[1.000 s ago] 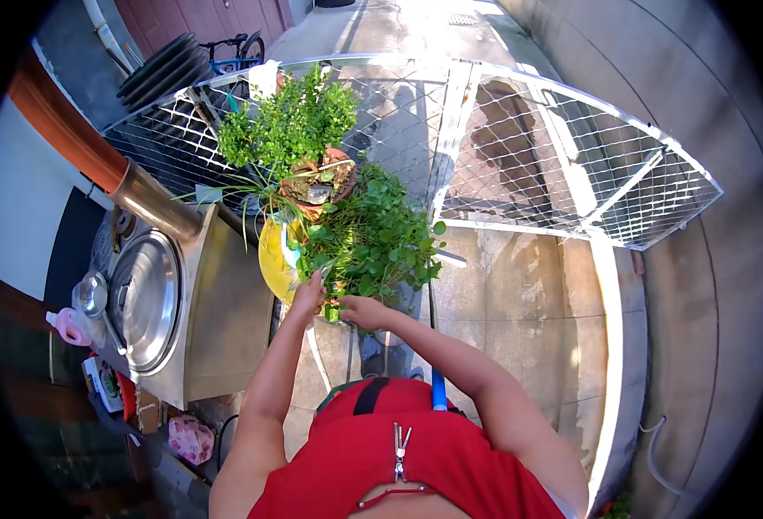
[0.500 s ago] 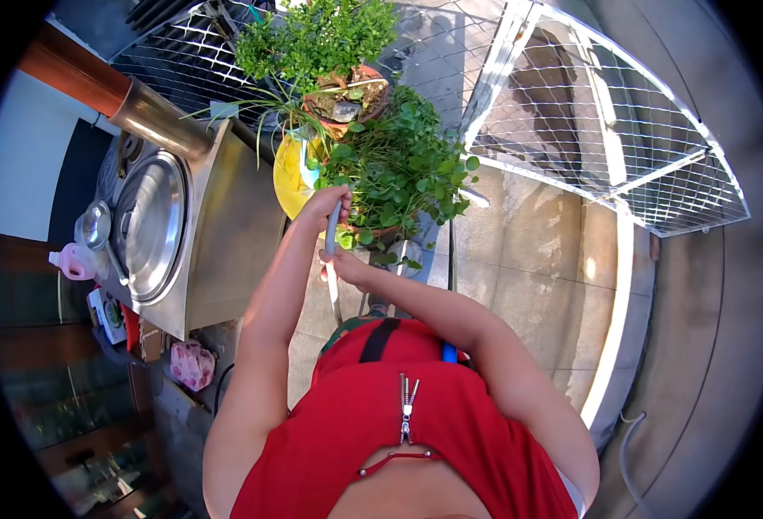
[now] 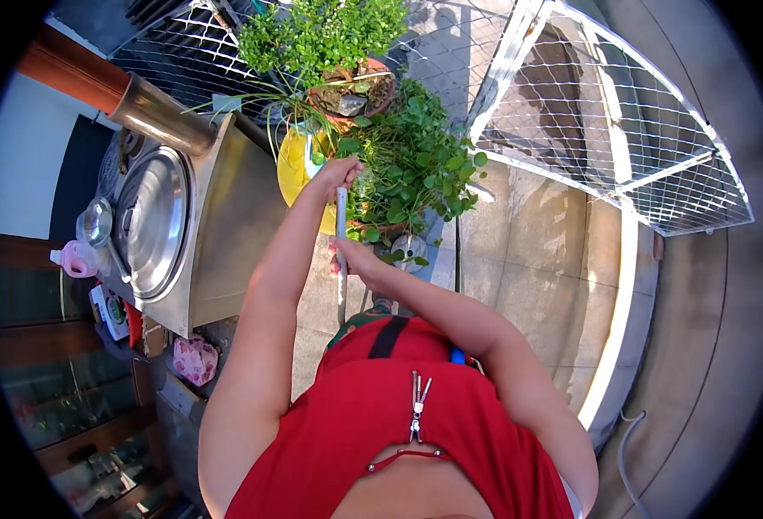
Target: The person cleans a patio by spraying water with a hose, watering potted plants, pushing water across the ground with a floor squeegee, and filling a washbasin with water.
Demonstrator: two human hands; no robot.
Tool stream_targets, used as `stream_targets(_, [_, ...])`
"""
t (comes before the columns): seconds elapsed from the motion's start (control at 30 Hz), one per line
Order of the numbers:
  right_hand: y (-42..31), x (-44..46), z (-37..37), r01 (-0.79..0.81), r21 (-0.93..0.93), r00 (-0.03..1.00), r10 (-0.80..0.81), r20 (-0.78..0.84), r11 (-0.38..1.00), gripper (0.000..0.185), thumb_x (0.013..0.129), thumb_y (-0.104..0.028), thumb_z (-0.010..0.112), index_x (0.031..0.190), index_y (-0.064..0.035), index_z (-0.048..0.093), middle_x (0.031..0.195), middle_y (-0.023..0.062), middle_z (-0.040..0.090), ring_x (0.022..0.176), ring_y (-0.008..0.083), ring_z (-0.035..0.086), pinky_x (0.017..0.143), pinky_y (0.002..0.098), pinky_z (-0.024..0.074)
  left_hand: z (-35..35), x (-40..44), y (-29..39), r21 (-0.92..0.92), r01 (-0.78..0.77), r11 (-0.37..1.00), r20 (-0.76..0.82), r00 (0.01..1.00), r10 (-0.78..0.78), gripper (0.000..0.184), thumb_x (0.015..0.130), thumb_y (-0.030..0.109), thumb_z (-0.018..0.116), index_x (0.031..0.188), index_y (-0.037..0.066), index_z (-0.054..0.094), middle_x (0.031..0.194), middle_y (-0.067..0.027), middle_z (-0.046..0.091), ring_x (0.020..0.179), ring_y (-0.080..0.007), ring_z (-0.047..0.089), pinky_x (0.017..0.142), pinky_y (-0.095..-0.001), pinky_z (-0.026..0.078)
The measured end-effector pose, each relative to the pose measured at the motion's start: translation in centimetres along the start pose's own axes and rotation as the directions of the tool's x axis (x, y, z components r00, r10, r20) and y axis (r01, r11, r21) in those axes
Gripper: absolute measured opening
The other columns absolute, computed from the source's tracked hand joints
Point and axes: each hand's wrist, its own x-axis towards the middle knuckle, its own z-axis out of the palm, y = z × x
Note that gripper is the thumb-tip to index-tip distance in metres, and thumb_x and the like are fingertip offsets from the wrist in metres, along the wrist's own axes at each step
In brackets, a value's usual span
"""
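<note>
My left hand point(image 3: 338, 176) is closed around the upper end of a pale grey hose point(image 3: 341, 216), right at the edge of a bushy green plant point(image 3: 412, 160). Lower down, my right hand point(image 3: 355, 261) grips the same hose, which continues down toward my feet. A faint clear glint, perhaps water, shows beside my left fingers against the leaves. Behind my left wrist is a yellow container point(image 3: 292, 169) with a pale blue and white part. Beyond the plant, a terracotta pot point(image 3: 373, 82) holds soil, a stone and a small leafy shrub point(image 3: 321, 35).
On my left, a metal-topped stove point(image 3: 226, 233) carries a large round lid point(image 3: 150, 221), a ladle and a pink jug point(image 3: 76, 259). A white wire-mesh gate point(image 3: 606, 130) stands at the right. Another hose point(image 3: 628, 467) lies along the right wall.
My left hand has risen slightly and shifted right, toward the plant. The hose now stands more upright, and my right hand has moved slightly right, still gripping it.
</note>
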Motion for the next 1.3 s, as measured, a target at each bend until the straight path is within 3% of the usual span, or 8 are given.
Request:
stream_targets(0.1, [0.0, 0.3, 0.0, -0.015, -0.029, 1.0, 0.014, -0.021, 0.999, 0.031, 0.091, -0.037, 0.045, 0.089, -0.0058, 0.046, 0.062, 0.0072, 0.054, 0.055, 0.0174, 0.054, 0.057, 0.0299, 0.0443, -0.8, -0.3, 0.3, -0.06, 0.01, 0.998, 0.077, 0.997, -0.005, 0.029, 0.096, 0.029, 0.05, 0.086, 0.004, 0.059, 0.06, -0.0004, 0.051, 0.046, -0.0109, 0.043, 0.042, -0.0228, 0.035])
stream_targets(0.33, [0.2, 1.3, -0.3, 0.011, -0.027, 1.0, -0.011, -0.029, 1.0, 0.03, 0.091, -0.038, 0.044, 0.086, -0.0091, 0.047, 0.059, 0.0029, 0.052, 0.057, 0.0161, 0.054, 0.065, 0.0322, 0.0462, -1.3, -0.8, -0.9, 0.057, 0.01, 0.998, -0.181, 0.983, 0.001, 0.024, 0.092, 0.032, 0.056, 0.094, 0.009, 0.063, 0.076, -0.0003, 0.063, 0.069, -0.0108, 0.059, 0.064, -0.0238, 0.045])
stream_targets(0.57, [-1.0, 1.3, -1.9, 0.037, 0.055, 0.997, -0.033, -0.076, 0.998, 0.029, 0.093, -0.038, 0.041, 0.089, -0.0102, 0.048, 0.061, 0.0032, 0.053, 0.061, 0.0183, 0.057, 0.069, 0.032, 0.0475, -0.7, -7.6, -7.0, 0.108, -0.023, 0.994, -0.138, 0.99, 0.038, 0.049, 0.095, 0.054, 0.039, 0.093, 0.011, 0.062, 0.074, -0.0004, 0.062, 0.068, -0.0102, 0.059, 0.063, -0.024, 0.045])
stream_targets(0.63, [-1.3, 1.6, -2.1, 0.068, 0.122, 0.993, -0.055, -0.107, 0.99, 0.031, 0.093, -0.039, 0.041, 0.09, -0.009, 0.046, 0.059, 0.0038, 0.052, 0.057, 0.0175, 0.055, 0.062, 0.0315, 0.0464, -1.9, -8.9, -11.3, 0.026, 0.035, 0.999, 0.073, 0.997, -0.037, 0.06, 0.093, 0.064, 0.03, 0.093, 0.012, 0.061, 0.073, 0.0023, 0.058, 0.067, -0.0082, 0.056, 0.067, -0.0246, 0.044])
stream_targets(0.73, [-1.6, 2.7, -2.7, 0.092, 0.201, 0.991, -0.069, -0.115, 0.975, 0.032, 0.093, -0.041, 0.042, 0.091, -0.009, 0.046, 0.06, 0.0045, 0.052, 0.057, 0.0182, 0.055, 0.061, 0.0325, 0.0466, 0.4, -13.1, -14.1, -0.05, 0.116, 0.992, -0.033, 0.993, -0.117, 0.066, 0.091, 0.069, 0.022, 0.089, 0.014, 0.058, 0.067, 0.0041, 0.053, 0.065, -0.0118, 0.053, 0.069, -0.025, 0.039])
stream_targets(0.9, [-1.8, 3.7, -2.9, 0.106, 0.306, 0.994, -0.096, -0.048, 0.946, 0.036, 0.096, -0.044, 0.041, 0.098, -0.0081, 0.047, 0.064, 0.0051, 0.054, 0.063, 0.0212, 0.058, 0.069, 0.0352, 0.0478, 2.1, -15.9, -15.7, 0.068, -0.16, 0.985, -0.157, 0.973, 0.169, 0.03, 0.098, 0.032, 0.048, 0.088, 0.005, 0.056, 0.064, 0.0006, 0.048, 0.058, -0.0078, 0.046, 0.053, -0.0227, 0.037])
stream_targets(1.1, [-4.8, 5.1, -4.0, 0.356, 0.498, 0.927, -0.229, -0.298, 0.791, 0.055, 0.097, -0.053, 0.033, 0.122, -0.0048, 0.044, 0.099, 0.0097, 0.055, 0.083, 0.0209, 0.058, 0.076, 0.0398, 0.0503, 0.3, -17.3, -14.0, 0.43, -0.24, 0.87, -0.294, 0.874, 0.387, 0.032, 0.095, 0.031, 0.053, 0.077, 0.004, 0.056, 0.054, 0.0017, 0.043, 0.049, -0.0064, 0.037, 0.045, -0.0264, 0.032])
stream_targets(1.3, [-5.8, 6.9, -7.7, 0.46, 0.688, 0.887, -0.266, -0.377, 0.562, 0.035, 0.099, -0.036, 0.04, 0.11, -0.0052, 0.051, 0.089, 0.0075, 0.055, 0.076, 0.0193, 0.055, 0.07, 0.0356, 0.0498, -1.1, -19.7, -12.1, 0.627, -0.244, 0.74, -0.257, 0.832, 0.491, 0.031, 0.091, 0.031, 0.058, 0.08, 0.002, 0.059, 0.053, -0.0102, 0.045, 0.048, -0.0139, 0.039, 0.047, -0.0334, 0.036])
